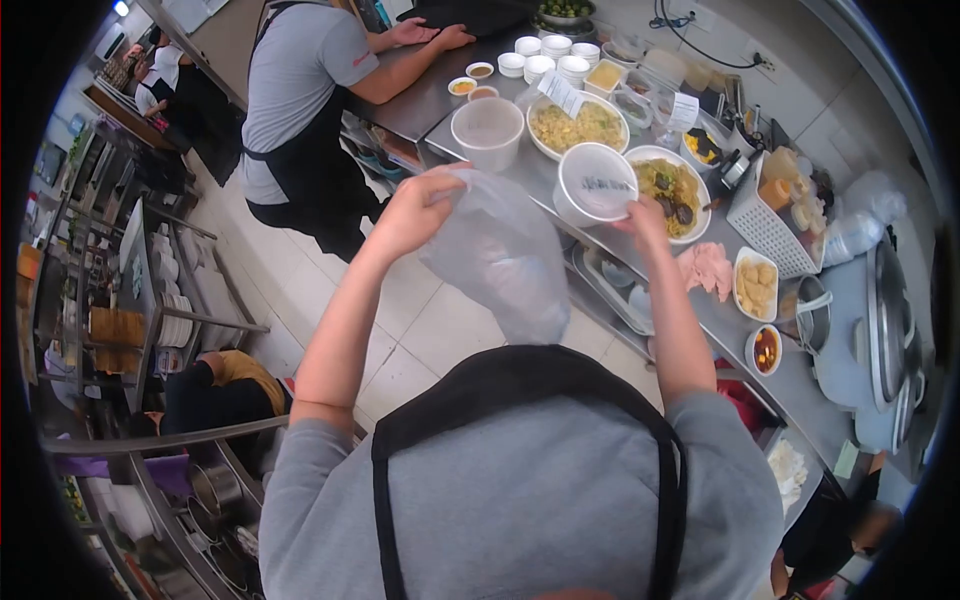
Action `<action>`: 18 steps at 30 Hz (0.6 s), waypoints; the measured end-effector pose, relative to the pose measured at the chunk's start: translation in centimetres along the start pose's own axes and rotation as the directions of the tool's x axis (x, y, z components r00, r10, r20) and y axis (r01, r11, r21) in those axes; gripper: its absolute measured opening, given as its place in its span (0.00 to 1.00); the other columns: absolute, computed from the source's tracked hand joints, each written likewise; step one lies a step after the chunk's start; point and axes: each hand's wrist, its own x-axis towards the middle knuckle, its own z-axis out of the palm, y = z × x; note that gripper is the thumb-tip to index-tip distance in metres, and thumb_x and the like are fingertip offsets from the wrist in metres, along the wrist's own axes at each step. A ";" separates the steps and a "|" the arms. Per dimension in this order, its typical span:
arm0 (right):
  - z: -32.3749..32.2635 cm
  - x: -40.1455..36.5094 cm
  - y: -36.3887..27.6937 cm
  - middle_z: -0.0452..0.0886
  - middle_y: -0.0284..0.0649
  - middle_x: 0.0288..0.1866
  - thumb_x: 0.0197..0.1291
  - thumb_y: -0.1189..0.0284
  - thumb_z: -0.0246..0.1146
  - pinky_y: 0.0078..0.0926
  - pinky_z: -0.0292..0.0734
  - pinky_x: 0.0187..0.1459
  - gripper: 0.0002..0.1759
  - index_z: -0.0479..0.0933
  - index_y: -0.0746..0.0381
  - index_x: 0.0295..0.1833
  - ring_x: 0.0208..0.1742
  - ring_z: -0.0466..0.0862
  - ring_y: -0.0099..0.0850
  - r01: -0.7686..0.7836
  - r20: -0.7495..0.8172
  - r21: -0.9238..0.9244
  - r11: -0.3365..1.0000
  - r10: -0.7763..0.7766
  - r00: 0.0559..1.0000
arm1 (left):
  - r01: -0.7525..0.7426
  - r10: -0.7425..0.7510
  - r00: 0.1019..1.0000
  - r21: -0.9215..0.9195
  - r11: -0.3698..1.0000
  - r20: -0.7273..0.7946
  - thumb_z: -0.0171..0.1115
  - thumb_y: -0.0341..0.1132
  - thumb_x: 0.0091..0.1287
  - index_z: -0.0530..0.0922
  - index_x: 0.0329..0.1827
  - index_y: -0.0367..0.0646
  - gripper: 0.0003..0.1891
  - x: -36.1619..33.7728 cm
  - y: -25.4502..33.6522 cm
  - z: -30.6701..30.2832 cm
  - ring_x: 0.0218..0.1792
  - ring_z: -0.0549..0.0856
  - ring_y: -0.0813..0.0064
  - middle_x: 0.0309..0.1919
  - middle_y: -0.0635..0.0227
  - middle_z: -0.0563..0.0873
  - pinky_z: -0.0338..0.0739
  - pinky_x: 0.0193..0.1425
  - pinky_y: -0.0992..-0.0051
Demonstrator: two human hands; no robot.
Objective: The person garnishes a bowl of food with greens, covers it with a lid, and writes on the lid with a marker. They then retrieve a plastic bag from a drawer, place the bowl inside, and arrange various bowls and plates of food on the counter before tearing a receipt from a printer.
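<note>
My left hand (pixel 420 208) is closed on the upper edge of a translucent plastic bag (pixel 500 255), which hangs over the floor with something indistinct inside. The fingers of my right hand (pixel 645 222) grip the rim of a round white tub (pixel 594 182) with dark writing on its lid. Another lidded tub (pixel 487 130) stands on the steel counter, just beyond the bag. Behind the held tub are a bowl of yellow rice-like food (pixel 580 125) and a bowl of noodle-like food with dark pieces (pixel 668 190).
A co-worker (pixel 305 110) in a dark apron leans on the counter (pixel 405 105) at upper left. Small white cups (pixel 556 47) stand at the back. To the right are a white basket (pixel 775 225), a pink cloth (pixel 706 270) and a bowl of red sauce (pixel 765 350).
</note>
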 end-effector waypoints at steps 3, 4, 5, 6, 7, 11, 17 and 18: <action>-2.7 -0.9 -4.2 0.80 0.46 0.41 0.52 0.80 0.50 0.23 0.83 0.31 0.18 0.72 0.69 0.51 0.35 0.83 0.31 0.096 -0.048 -0.001 0.995 -0.096 0.994 | -0.001 0.001 1.000 0.015 1.000 -0.001 0.49 0.23 0.54 0.75 0.47 0.33 0.17 4.4 0.5 -1.4 0.47 0.78 0.71 0.49 0.61 0.78 0.69 0.54 0.77; -3.4 -1.8 -6.3 0.80 0.45 0.41 0.53 0.80 0.49 0.22 0.83 0.32 0.19 0.71 0.68 0.52 0.36 0.83 0.30 0.187 -0.036 0.047 0.981 -0.185 0.982 | 0.052 -0.052 0.999 -0.003 0.999 0.007 0.50 0.24 0.56 0.75 0.49 0.34 0.16 5.8 1.2 -1.9 0.45 0.77 0.77 0.47 0.66 0.79 0.70 0.52 0.80; -4.2 -2.8 -8.5 0.80 0.44 0.41 0.54 0.80 0.49 0.22 0.83 0.32 0.19 0.71 0.68 0.53 0.37 0.83 0.29 0.273 -0.031 0.095 0.957 -0.272 0.962 | 0.072 -0.072 0.997 0.021 0.997 0.004 0.52 0.25 0.57 0.75 0.50 0.34 0.16 7.4 1.1 -2.3 0.40 0.77 0.82 0.43 0.69 0.79 0.71 0.47 0.83; -5.0 -3.2 -10.5 0.80 0.44 0.42 0.55 0.79 0.49 0.20 0.82 0.32 0.20 0.69 0.68 0.55 0.38 0.83 0.28 0.319 0.008 0.083 0.944 -0.321 0.947 | 0.100 -0.099 0.995 -0.011 0.995 0.005 0.53 0.25 0.57 0.75 0.51 0.35 0.17 8.8 1.6 -2.4 0.37 0.76 0.83 0.44 0.70 0.79 0.71 0.43 0.83; -5.0 -4.5 -13.0 0.80 0.44 0.42 0.54 0.79 0.50 0.18 0.81 0.34 0.20 0.69 0.70 0.55 0.38 0.83 0.27 0.333 0.025 0.118 0.936 -0.338 0.941 | 0.119 -0.118 0.993 -0.077 0.990 0.016 0.53 0.26 0.58 0.74 0.53 0.36 0.18 10.3 0.6 -2.3 0.37 0.76 0.83 0.45 0.69 0.79 0.71 0.43 0.83; -3.8 -4.9 -16.4 0.78 0.39 0.42 0.50 0.79 0.51 0.16 0.75 0.42 0.20 0.70 0.70 0.51 0.41 0.80 0.24 0.297 0.203 0.215 0.930 -0.340 0.918 | 0.266 -0.263 0.964 -0.196 0.944 0.042 0.54 0.28 0.59 0.69 0.60 0.38 0.23 14.7 -4.1 2.3 0.43 0.78 0.77 0.48 0.62 0.79 0.72 0.48 0.79; 3.2 -0.9 -7.2 0.80 0.42 0.41 0.51 0.80 0.51 0.25 0.81 0.36 0.20 0.70 0.69 0.52 0.35 0.82 0.28 -0.094 0.276 0.386 0.918 -0.017 0.961 | 0.294 -0.240 0.954 -0.396 0.870 0.180 0.53 0.26 0.61 0.61 0.67 0.39 0.28 14.6 -8.5 6.1 0.60 0.69 0.72 0.61 0.61 0.71 0.61 0.64 0.75; 3.5 -0.3 -5.7 0.80 0.42 0.41 0.51 0.80 0.51 0.25 0.81 0.36 0.20 0.70 0.69 0.52 0.35 0.82 0.28 -0.094 0.264 0.391 0.915 -0.014 0.964 | 0.175 -0.129 0.982 -0.410 0.895 0.138 0.53 0.25 0.61 0.60 0.67 0.40 0.28 14.5 -11.7 6.7 0.58 0.71 0.73 0.61 0.62 0.71 0.63 0.62 0.76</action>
